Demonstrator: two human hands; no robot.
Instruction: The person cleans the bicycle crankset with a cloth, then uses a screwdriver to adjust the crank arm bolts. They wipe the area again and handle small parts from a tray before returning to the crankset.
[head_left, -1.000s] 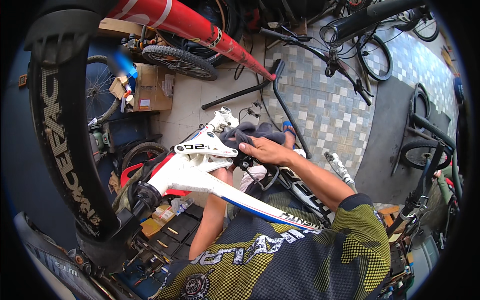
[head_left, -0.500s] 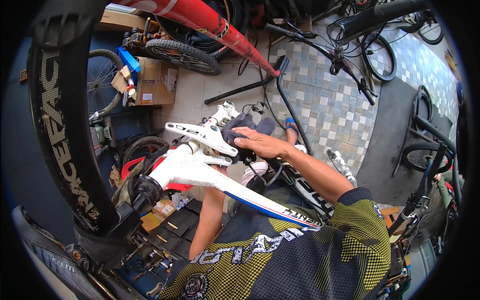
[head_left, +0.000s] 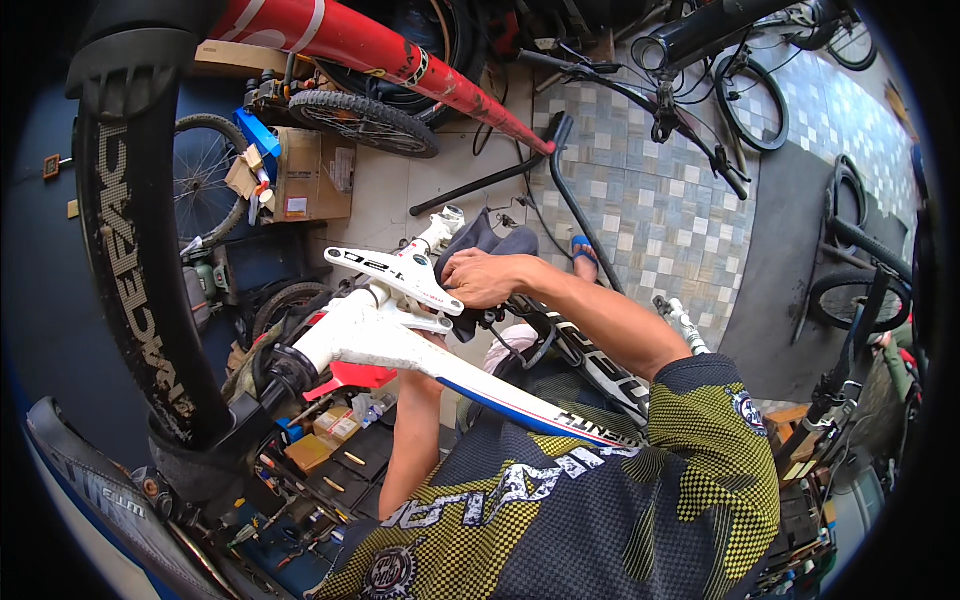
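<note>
A white bicycle frame (head_left: 470, 390) with blue and red trim lies across in front of me, clamped at its left end. On it sits a white crank arm (head_left: 392, 275) with several pointed arms. My right hand (head_left: 490, 278) is closed on a dark grey cloth (head_left: 508, 240), its fingers bunched and pressed close behind the crank arm's right end. My left hand (head_left: 418, 383) reaches up from below the frame. Its fingers are hidden behind the frame and the crank arm, so what they touch does not show.
A black fork leg (head_left: 135, 270) rises close on my left. A red stand tube (head_left: 450, 90) slopes down to black floor legs (head_left: 575, 200). Wheels and a cardboard box (head_left: 308, 175) stand far left. Tools (head_left: 300, 540) lie lower left. Handlebars (head_left: 665, 115) and bikes stand right.
My right hand has moved slightly left and its fingers, stretched flat over the cloth before, are now curled into it. The view has shifted a little.
</note>
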